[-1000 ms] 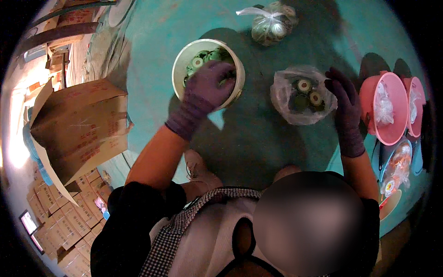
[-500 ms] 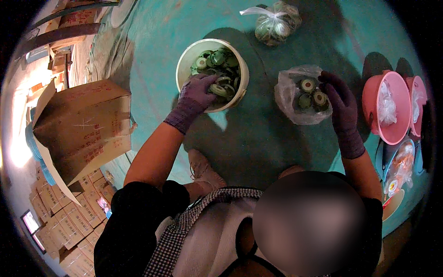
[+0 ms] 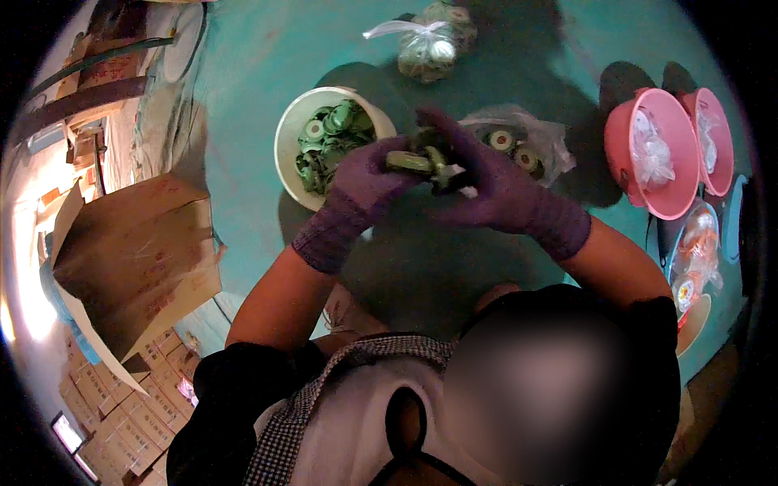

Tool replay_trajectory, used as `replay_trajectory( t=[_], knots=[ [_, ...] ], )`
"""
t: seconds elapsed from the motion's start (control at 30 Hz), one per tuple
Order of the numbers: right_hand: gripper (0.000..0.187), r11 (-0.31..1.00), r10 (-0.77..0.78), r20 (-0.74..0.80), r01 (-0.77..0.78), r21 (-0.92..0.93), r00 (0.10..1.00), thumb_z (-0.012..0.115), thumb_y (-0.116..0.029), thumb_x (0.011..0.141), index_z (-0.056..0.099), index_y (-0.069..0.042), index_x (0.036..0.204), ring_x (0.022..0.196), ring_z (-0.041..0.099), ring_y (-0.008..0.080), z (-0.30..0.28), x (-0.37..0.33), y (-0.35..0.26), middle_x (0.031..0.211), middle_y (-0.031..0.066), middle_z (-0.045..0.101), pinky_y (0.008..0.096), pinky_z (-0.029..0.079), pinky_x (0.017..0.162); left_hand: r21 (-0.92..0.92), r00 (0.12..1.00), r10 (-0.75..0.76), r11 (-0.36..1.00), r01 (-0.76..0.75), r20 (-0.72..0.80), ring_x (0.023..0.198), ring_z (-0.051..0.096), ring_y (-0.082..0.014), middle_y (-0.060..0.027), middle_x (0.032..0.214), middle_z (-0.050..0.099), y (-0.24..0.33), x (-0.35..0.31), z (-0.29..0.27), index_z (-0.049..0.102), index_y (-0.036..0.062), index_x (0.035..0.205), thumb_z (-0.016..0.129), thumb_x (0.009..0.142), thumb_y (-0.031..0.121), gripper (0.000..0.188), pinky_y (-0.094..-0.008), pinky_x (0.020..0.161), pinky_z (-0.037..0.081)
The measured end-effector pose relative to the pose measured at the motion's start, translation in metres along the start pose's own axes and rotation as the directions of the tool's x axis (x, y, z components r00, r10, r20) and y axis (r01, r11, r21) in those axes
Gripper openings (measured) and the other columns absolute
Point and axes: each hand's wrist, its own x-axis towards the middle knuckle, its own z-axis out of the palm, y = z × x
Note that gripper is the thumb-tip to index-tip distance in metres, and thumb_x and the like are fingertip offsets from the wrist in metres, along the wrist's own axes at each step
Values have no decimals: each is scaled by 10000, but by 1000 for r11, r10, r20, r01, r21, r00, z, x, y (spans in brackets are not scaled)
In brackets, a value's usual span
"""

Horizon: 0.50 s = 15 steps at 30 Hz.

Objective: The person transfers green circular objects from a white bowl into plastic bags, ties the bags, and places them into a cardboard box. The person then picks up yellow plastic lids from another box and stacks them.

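My left hand (image 3: 365, 185), in a purple knit glove, is closed on several green round discs (image 3: 412, 162) in front of my body, just right of a white bucket (image 3: 285, 174). My right hand (image 3: 506, 190), gloved the same, has its fingers spread around the right side of those discs. I cannot tell whether it touches them. More green discs (image 3: 334, 125), some with pale rings, fill the bucket. Behind my right hand lies an open clear plastic bag (image 3: 555, 138) with a few discs (image 3: 502, 141) in it, partly hidden by the hand.
A tied clear bag of discs (image 3: 438, 49) sits at the far side. On the right stand two pink basins (image 3: 620, 158) with clear plastic bags inside, and a blue container (image 3: 673, 235). An open cardboard box (image 3: 138, 259) and stacked cartons (image 3: 121, 413) are at left.
My left hand has come out of the bucket with discs and moved right. The right hand has left the clear bag's edge and moved left to meet it. The whole view has shifted slightly.
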Motion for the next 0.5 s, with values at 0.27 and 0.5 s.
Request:
replay_trajectory(
  t=[0.27, 0.5],
  knots=[
    [529, 983, 113, -134, -91, 161, 985, 578, -162, 892, 420, -85, 1391, 1087, 569, 206, -37, -20, 22, 1245, 109, 546, 334, 538, 840, -245, 976, 57, 969, -4, 211, 1018, 609, -165, -79, 1147, 634, 0, 9, 21, 586, 21, 1226, 577, 904, 226, 382, -312, 908, 477],
    [370, 923, 364, -265, -309, 229, 893, 531, -255, 954, 527, -77, 1278, 1018, 597, 175, -67, -43, 36, 1139, 83, 581, 310, 534, 809, -542, 963, -46, 819, 189, 267, 991, 603, -159, -58, 1142, 623, -10, 15, 44, 584, 19, 1228, 546, 911, 192, 363, -297, 911, 471]
  ],
)
